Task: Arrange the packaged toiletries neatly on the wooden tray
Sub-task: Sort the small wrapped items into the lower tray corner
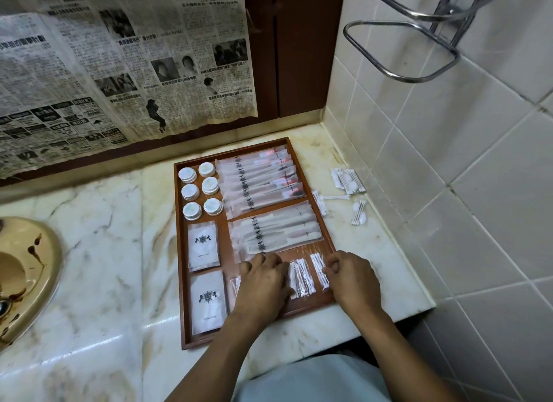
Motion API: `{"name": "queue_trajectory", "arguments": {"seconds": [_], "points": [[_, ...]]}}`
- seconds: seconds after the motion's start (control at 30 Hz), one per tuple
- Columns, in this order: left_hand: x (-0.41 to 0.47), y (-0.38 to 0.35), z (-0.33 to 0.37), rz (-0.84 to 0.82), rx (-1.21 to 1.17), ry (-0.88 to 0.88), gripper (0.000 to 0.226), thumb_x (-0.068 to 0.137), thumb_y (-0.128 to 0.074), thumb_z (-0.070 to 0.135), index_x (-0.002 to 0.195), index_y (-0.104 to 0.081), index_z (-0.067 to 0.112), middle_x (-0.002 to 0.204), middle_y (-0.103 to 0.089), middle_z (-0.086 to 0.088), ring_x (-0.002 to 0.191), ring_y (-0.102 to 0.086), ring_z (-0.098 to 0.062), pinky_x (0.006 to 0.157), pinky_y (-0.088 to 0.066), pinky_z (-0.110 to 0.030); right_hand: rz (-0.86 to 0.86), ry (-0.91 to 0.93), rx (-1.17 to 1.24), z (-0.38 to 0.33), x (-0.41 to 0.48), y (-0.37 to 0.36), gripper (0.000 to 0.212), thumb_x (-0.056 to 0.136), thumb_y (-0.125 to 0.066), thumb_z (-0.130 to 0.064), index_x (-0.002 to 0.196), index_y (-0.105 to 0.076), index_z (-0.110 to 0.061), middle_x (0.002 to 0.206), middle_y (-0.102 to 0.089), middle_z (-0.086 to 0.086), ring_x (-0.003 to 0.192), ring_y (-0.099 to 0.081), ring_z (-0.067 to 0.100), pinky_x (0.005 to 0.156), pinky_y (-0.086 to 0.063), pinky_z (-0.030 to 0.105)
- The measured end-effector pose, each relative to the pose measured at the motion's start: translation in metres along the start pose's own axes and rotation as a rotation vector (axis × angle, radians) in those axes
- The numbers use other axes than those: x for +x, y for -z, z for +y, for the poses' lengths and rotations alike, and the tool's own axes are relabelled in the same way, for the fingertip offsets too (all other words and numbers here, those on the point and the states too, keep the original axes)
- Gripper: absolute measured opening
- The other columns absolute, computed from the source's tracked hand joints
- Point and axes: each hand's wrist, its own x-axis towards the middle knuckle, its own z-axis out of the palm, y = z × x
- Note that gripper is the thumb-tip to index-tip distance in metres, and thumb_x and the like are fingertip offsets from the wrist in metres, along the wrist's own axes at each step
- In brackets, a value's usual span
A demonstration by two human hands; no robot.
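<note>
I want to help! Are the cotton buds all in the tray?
No, some are out: loose packets lie on the counter beside the tray; other packets lie inside it.

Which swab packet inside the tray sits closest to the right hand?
The rightmost swab packet, alone near the tray's right rim, at the right hand's fingertips; the others bunch beside the left hand.
</note>
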Motion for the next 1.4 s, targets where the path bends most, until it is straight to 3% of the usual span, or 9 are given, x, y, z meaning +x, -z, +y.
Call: {"name": "queue_trajectory", "arguments": {"seconds": [0.1, 0.27, 0.53, 0.97, 1.3, 1.4], "points": [[0.0, -0.001, 0.001, 0.008, 0.005, -0.014, 0.041, 0.092, -0.062, 0.048, 0.127, -0.061, 0.027, 0.136, -0.051, 0.007, 0.125, -0.04, -0.022, 0.096, -0.025, -0.04, -0.017, 0.051, -0.028, 0.003, -0.001, -0.003, 0.025, 0.09, -0.069, -0.022, 0.115, -0.073, -0.026, 0.099, -0.07, -0.003, 0.093, -0.067, 0.02, 0.075, -0.056, 0.035], [0.001, -0.003, 0.002, 0.021, 0.001, -0.021, 0.036, 0.092, -0.061, 0.05, 0.119, -0.063, 0.027, 0.132, -0.053, 0.007, 0.124, -0.04, -0.022, 0.096, -0.025, -0.04, -0.093, 0.118, -0.128, 0.008, -0.005, -0.009, 0.034, 0.095, -0.063, -0.028, 0.129, -0.065, -0.031, 0.12, -0.064, -0.002, 0.11, -0.062, 0.019, 0.086, -0.052, 0.033], [0.0, -0.009, 0.001, 0.028, 0.012, -0.036, 0.033, 0.09, -0.065, 0.047, 0.115, -0.063, 0.026, 0.13, -0.052, 0.007, 0.122, -0.04, -0.022, 0.094, -0.026, -0.04, -0.132, 0.105, -0.205, 0.005, -0.006, -0.01, 0.029, 0.096, -0.056, -0.024, 0.122, -0.068, -0.029, 0.12, -0.064, -0.002, 0.108, -0.063, 0.02, 0.084, -0.053, 0.034], [0.004, -0.012, 0.007, 0.047, 0.008, -0.05, 0.032, 0.09, -0.064, 0.045, 0.114, -0.063, 0.025, 0.131, -0.053, 0.005, 0.121, -0.041, -0.024, 0.094, -0.026, -0.041, -0.13, 0.142, -0.242, 0.006, -0.008, -0.012, 0.043, 0.098, -0.043, -0.019, 0.134, -0.06, -0.037, 0.127, -0.059, -0.004, 0.112, -0.062, 0.018, 0.087, -0.052, 0.031], [0.005, -0.019, 0.009, 0.108, -0.009, -0.059, 0.045, 0.086, -0.062, 0.057, 0.123, -0.061, 0.03, 0.129, -0.052, 0.006, 0.118, -0.044, -0.023, 0.094, -0.029, -0.041, -0.123, 0.149, -0.233, -0.001, -0.01, -0.005, 0.042, 0.095, -0.056, -0.024, 0.135, -0.056, -0.036, 0.121, -0.057, -0.003, 0.101, -0.065, 0.023, 0.08, -0.053, 0.036], [0.006, -0.022, 0.013, 0.088, 0.015, -0.073, 0.048, 0.081, -0.068, 0.055, 0.121, -0.064, 0.03, 0.128, -0.056, 0.004, 0.116, -0.048, -0.026, 0.093, -0.033, -0.044, -0.165, 0.159, -0.251, -0.004, -0.011, -0.004, 0.039, 0.094, -0.052, -0.02, 0.13, -0.059, -0.033, 0.123, -0.057, -0.002, 0.101, -0.065, 0.024, 0.079, -0.053, 0.035]]}}
